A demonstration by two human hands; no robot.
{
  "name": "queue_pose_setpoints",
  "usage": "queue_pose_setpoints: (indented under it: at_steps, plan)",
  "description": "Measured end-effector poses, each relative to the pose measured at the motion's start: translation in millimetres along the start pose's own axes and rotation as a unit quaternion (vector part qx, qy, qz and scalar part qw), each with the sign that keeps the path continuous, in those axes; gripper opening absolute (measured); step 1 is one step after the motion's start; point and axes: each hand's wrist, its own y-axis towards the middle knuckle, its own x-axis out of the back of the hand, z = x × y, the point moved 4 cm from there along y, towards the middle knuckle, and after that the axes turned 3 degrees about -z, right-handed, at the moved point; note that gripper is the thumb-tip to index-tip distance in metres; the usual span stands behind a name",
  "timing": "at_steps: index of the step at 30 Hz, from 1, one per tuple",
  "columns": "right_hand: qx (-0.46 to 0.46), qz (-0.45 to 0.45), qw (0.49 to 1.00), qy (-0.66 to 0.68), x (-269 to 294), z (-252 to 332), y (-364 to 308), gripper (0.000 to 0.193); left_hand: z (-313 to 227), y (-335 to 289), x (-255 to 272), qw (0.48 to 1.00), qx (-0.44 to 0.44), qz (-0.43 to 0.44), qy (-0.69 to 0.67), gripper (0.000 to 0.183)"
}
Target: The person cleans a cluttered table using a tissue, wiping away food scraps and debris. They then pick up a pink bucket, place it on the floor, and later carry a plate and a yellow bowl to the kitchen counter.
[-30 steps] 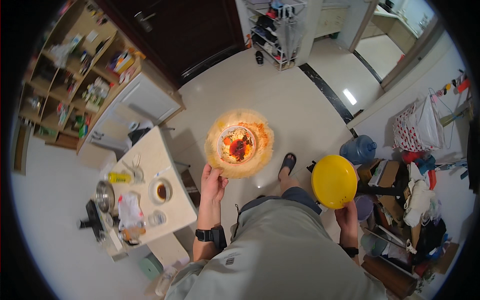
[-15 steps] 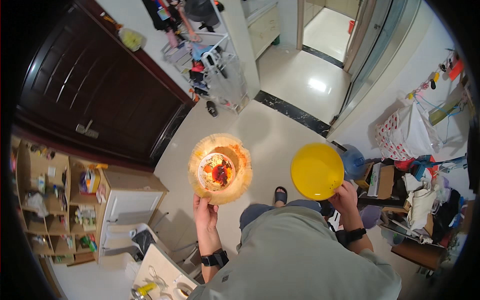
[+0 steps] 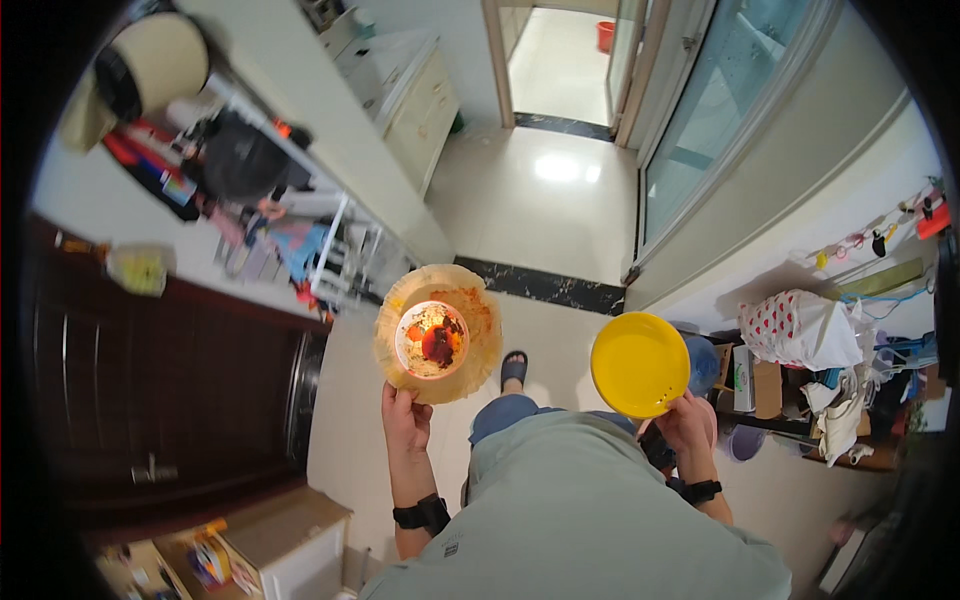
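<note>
My left hand grips the near rim of a round tan plate smeared with orange sauce. A small white bowl of food scraps sits in the plate's middle. My right hand holds a yellow plate by its lower edge, tilted a little toward me. Both dishes are held out at chest height over a pale tiled floor. A black band is on each wrist.
A dark wooden door stands at the left, with a loaded shoe and clothes rack beside it. An open doorway and a glass sliding door lie ahead. Bags and boxes pile up at the right.
The view has swung away from the white table toward the doorway. Both hands still carry the same plates, which now sit higher against the hall ahead.
</note>
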Motion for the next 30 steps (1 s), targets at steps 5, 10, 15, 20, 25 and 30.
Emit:
queue_pose_setpoints:
  at_steps: [5,10,15,20,25,30]
  plan:
    - [0.056,-0.067,0.994,0.058,-56,27,39,0.041,-52,117,-107,0.996,0.020,0.077,0.047,0.033]
    - [0.075,-0.112,0.987,0.086,-99,57,98,0.042,-70,205,-221,0.991,0.037,0.126,0.017,0.031]
    - [0.079,-0.150,0.981,0.099,-121,87,203,0.043,-64,291,-315,0.987,0.054,0.143,0.038,0.032]
    - [0.067,-0.155,0.981,0.099,-174,155,314,0.044,-68,359,-417,0.986,0.041,0.154,0.053,0.038]
    - [0.068,-0.121,0.988,0.068,-233,250,413,0.045,-92,428,-525,0.984,0.034,0.168,0.052,0.039]
    - [0.085,-0.073,0.993,0.048,-255,315,535,0.044,-78,497,-626,0.983,0.036,0.177,0.040,0.036]
